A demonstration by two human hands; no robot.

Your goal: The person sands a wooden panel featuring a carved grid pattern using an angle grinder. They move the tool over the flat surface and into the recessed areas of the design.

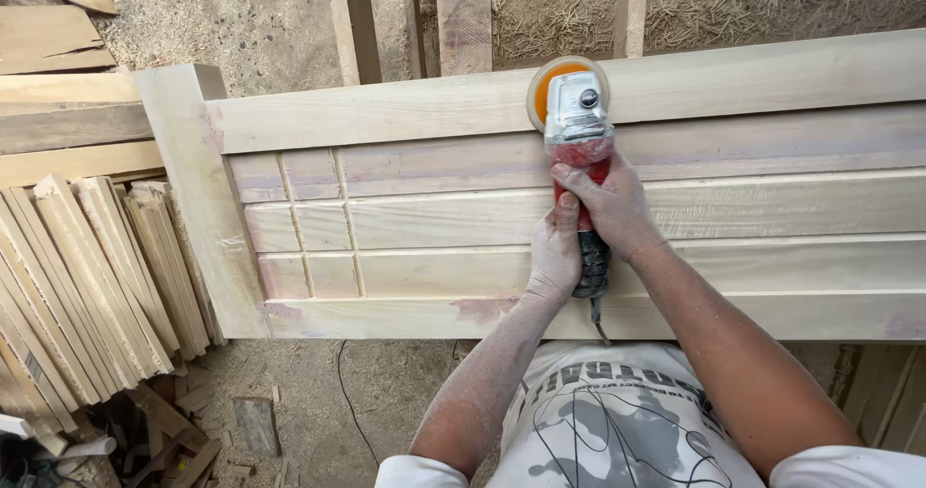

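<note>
A red and grey angle grinder [577,126] with an orange sanding disc rests its disc on the upper rail of a pale carved wooden panel [415,223]. My right hand [610,203] wraps the grinder's red body just behind the head. My left hand [556,255] grips the black ribbed rear handle from the left side. Both hands and forearms are dusted with sawdust. The grinder's black cord [600,322] hangs down over the panel's near edge.
A stack of thin wooden slats [92,285] leans at the left. Planks [58,112] lie at the upper left. Upright timber posts [463,15] stand behind the panel. Sawdust, scraps and a black cable [349,396] cover the ground below.
</note>
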